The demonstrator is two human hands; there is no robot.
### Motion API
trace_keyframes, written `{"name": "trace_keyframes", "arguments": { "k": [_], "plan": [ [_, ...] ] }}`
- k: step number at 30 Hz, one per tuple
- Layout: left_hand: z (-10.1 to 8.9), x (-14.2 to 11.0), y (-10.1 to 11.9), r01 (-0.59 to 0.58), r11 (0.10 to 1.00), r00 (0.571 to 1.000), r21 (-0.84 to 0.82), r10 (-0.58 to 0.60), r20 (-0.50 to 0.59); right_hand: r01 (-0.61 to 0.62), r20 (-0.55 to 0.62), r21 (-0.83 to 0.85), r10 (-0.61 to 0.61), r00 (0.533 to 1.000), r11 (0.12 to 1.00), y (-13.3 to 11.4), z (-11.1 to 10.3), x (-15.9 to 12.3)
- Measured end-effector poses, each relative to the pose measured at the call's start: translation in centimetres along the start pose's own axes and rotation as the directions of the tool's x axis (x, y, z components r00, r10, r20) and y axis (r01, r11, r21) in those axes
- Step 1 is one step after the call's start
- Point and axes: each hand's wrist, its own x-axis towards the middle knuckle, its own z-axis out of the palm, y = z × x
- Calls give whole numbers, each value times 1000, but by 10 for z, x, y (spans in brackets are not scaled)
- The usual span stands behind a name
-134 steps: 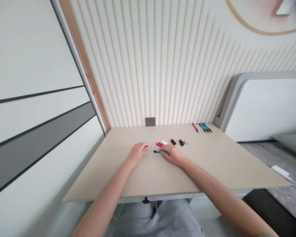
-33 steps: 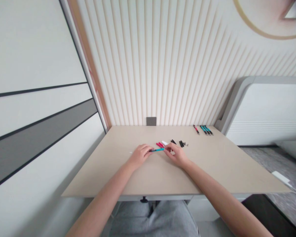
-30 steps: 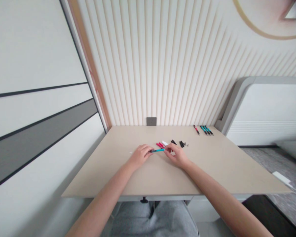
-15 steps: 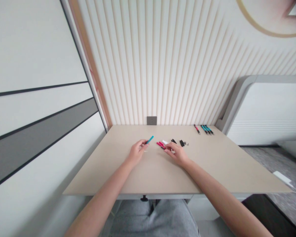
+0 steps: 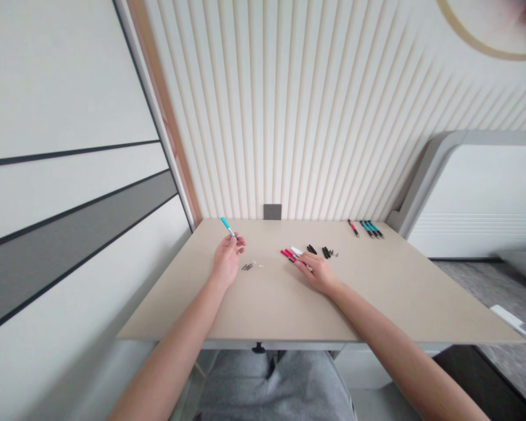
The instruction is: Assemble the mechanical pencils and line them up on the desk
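My forearms are crossing the tabletop [image 5: 263,304]. My left hand [image 5: 228,257] is pinching a blue pen barrel [image 5: 228,225] upright at a tilt; my right hand [image 5: 314,271] is curling its fingers over the pink barrels [image 5: 288,255] beneath.

Blue pen [image 5: 228,226] tilted in left hand [image 5: 227,257]; 2 pink pieces [image 5: 288,254] near right hand [image 5: 318,272]

Beige table [image 5: 263,310] bearing pens [image 5: 371,229] and small parts [image 5: 247,266].
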Motion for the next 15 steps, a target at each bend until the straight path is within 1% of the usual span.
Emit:
{"name": "trace_keyframes", "arguments": {
  "k": [2, 4, 5, 6, 7, 8, 9, 10, 11, 12, 13, 14, 15],
  "plan": [
    [0, -1, -1, 13, 997, 1000, 82, -14, 12, 3, 4, 6, -3, 1000, 1000, 0, 0, 0],
    [0, -4, -4, -6, 966, 999, 259, -6, 47, 5, 10, 14, -5, 1000, 1000, 0, 0, 0],
    [0, -6, -6, -36, 923, 996, 384, 4, 84, 3, 14, 17, -3, 1000, 1000, -1, 0, 0],
    [1, -9, -8, -85, 851, 990, 519, 13, 140, 0, 17, 18, 0, 1000, 1000, -1, 0, 0],
    [2, -12, -10, -154, 752, 976, 641, 16, 216, -5, 19, 18, 5, 1000, 1000, -1, 0, 1],
    [3, -15, -12, -240, 640, 952, 730, 8, 305, -14, 19, 19, 14, 1000, 1000, -2, 0, 0],
    [4, -18, -14, -335, 530, 917, 779, -8, 400, -26, 19, 20, 25, 999, 999, -2, 0, 0],
    [6, -20, -16, -429, 436, 872, 791, -31, 489, -40, 19, 23, 39, 999, 999, -2, 0, 0],
    [8, -22, -17, -510, 365, 823, 779, -55, 565, -54, 20, 28, 53, 998, 998, -2, 0, 0],
    [9, -24, -18, -575, 313, 778, 756, -76, 624, -66, 22, 36, 65, 998, 997, -2, 1, 0],
    [10, -25, -20, -623, 275, 742, 732, -88, 664, -74, 27, 44, 73, 997, 996, -2, 1, 0],
    [11, -26, -21, -654, 246, 719, 715, -93, 689, -75, 36, 51, 73, 997, 996, -2, 1, 0],
    [12, -26, -21, -672, 225, 706, 706, -91, 702, -69, 49, 55, 67, 997, 996, -1, 2, 0]
  ]
}}
